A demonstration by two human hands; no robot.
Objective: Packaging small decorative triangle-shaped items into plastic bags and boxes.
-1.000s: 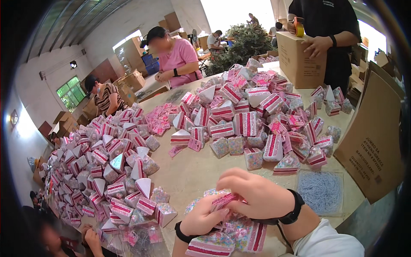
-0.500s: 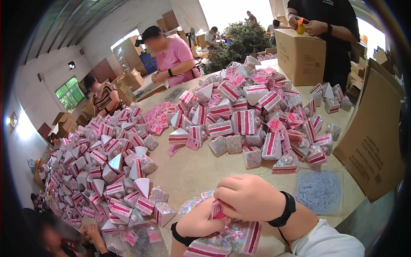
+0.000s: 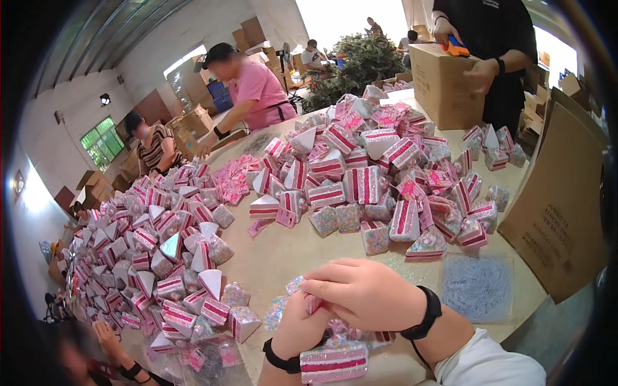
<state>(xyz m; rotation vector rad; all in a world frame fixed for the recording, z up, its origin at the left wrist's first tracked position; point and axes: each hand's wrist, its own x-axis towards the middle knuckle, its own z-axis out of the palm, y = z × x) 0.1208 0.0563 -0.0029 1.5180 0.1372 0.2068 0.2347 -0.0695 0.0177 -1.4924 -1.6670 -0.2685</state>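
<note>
Low in the middle, my left hand is curled closed around a small pink tag, mostly hidden. My right hand closes over it from above, its fingers pressed against the left hand's fingers. Just below my hands lies a glittery cake-slice ornament with white, pink and red layers. Another sprinkle-covered slice shows beside my left hand. More pieces under my right hand are partly covered, so I cannot tell how they join the tag.
Heaps of cake-slice ornaments lie at left and ahead, with pink tags between. A tray of pale shreds and a cardboard flap stand at right. A co-worker handles a carton; others work at left.
My right hand has flattened down over the left, hiding most of the tag. The cake slice below has turned its layered side toward me. Across the table, the person in pink has reached out leftward.
</note>
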